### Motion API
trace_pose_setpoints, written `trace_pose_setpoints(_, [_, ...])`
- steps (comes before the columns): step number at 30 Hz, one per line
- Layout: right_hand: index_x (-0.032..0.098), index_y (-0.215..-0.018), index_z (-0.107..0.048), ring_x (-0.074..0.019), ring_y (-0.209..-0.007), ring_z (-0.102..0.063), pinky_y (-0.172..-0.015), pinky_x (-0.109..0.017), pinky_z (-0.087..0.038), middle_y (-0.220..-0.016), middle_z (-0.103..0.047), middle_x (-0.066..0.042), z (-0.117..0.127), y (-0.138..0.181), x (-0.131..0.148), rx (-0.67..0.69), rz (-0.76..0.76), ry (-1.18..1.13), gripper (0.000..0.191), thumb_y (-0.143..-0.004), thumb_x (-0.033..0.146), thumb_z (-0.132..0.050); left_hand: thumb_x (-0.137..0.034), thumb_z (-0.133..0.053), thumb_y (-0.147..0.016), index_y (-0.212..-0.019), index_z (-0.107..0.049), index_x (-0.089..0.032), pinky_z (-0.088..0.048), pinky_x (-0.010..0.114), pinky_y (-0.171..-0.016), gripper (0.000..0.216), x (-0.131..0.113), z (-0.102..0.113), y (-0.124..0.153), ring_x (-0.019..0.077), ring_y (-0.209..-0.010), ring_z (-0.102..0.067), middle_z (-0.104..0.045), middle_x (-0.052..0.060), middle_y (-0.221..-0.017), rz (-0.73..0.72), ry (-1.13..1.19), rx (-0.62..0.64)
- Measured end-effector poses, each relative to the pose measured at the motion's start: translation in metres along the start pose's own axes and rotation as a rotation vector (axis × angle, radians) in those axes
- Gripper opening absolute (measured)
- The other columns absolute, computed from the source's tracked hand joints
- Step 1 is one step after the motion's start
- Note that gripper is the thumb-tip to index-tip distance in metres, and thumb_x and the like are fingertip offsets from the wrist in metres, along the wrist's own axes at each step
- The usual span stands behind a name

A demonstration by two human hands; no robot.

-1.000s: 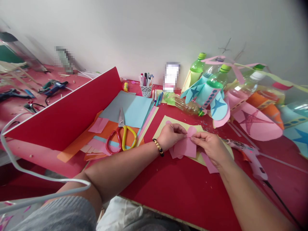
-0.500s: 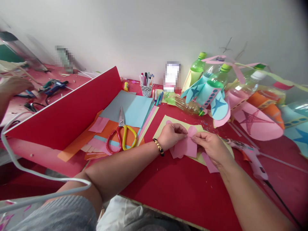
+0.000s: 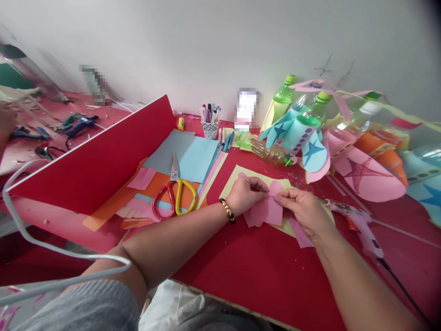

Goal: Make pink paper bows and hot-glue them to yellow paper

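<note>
My left hand (image 3: 247,195) and my right hand (image 3: 298,211) pinch the top of a pink paper cut-out (image 3: 265,211) between their fingertips, close together. The cut-out has rounded lobes and lies on a pale yellow paper sheet (image 3: 257,180) on the red tabletop (image 3: 262,262). A beaded bracelet (image 3: 228,211) circles my left wrist. Red-and-yellow-handled scissors (image 3: 175,197) rest on coloured paper to the left of my left hand. To the right of my right hand lies a pink hot glue gun (image 3: 361,229).
A red board (image 3: 89,161) stands upright left of the papers. Behind it, a co-worker's hand (image 3: 5,124) is at the frame edge near dark glue guns (image 3: 79,124). A pen cup (image 3: 209,129) and decorated plastic-bottle crafts (image 3: 303,128) stand at the back. A white cable (image 3: 51,248) crosses the lower left.
The co-worker's hand at the far left has moved further left, nearly out of view. My hands and the pink cut-out have barely moved.
</note>
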State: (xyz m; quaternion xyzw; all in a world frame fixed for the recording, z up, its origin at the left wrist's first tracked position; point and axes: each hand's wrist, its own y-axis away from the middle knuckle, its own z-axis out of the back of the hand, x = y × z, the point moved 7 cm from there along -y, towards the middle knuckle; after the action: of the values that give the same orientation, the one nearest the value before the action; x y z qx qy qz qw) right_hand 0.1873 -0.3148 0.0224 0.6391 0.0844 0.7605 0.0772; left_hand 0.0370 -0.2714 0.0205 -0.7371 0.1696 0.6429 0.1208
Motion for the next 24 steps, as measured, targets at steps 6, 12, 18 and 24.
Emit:
trace_pose_setpoints(6, [0.018,-0.07,-0.066,-0.0121,-0.052,-0.052,-0.051,-0.026,-0.041,-0.06,-0.062,0.001,-0.0025,-0.0009,-0.005,0.046,-0.066,-0.097,0.024,-0.07,0.041,-0.074,-0.013,-0.07,-0.064,-0.071,-0.063,-0.011,-0.045,0.021,-0.062,0.01,-0.0002,0.0015,-0.0002,0.0086,-0.063,-0.057,-0.063,0.002,-0.07,0.028,0.012,-0.015])
trace_pose_setpoints(12, [0.017,-0.07,-0.066,-0.0103,-0.049,-0.049,-0.046,-0.024,-0.037,-0.059,-0.06,0.001,-0.0006,-0.0008,-0.0017,0.028,-0.036,-0.097,0.026,-0.07,0.041,-0.074,-0.014,-0.07,-0.063,-0.07,-0.062,-0.011,-0.044,0.02,-0.06,0.011,-0.0016,0.0008,0.0008,0.0075,-0.06,-0.055,-0.062,0.001,-0.068,0.05,0.046,-0.029])
trace_pose_setpoints(18, [0.018,-0.07,-0.066,-0.0113,-0.052,-0.051,-0.049,-0.024,-0.038,-0.06,-0.062,0.001,-0.0008,-0.0012,-0.0021,0.028,-0.037,-0.1,0.024,-0.07,0.04,-0.074,-0.015,-0.072,-0.062,-0.07,-0.063,-0.011,-0.044,0.02,-0.059,0.013,-0.0016,0.001,0.0005,0.0079,-0.06,-0.055,-0.062,0.001,-0.067,0.046,0.052,-0.023])
trace_pose_setpoints(24, [0.018,-0.074,-0.067,-0.0124,-0.059,-0.055,-0.057,-0.025,-0.042,-0.065,-0.064,0.0,-0.0025,-0.0015,-0.0045,0.049,-0.04,-0.156,0.018,-0.071,0.035,-0.075,-0.013,-0.071,-0.064,-0.069,-0.063,-0.011,-0.044,0.019,-0.06,0.01,-0.0029,0.0024,0.0017,0.0069,-0.06,-0.055,-0.062,0.001,-0.067,0.047,0.046,-0.047])
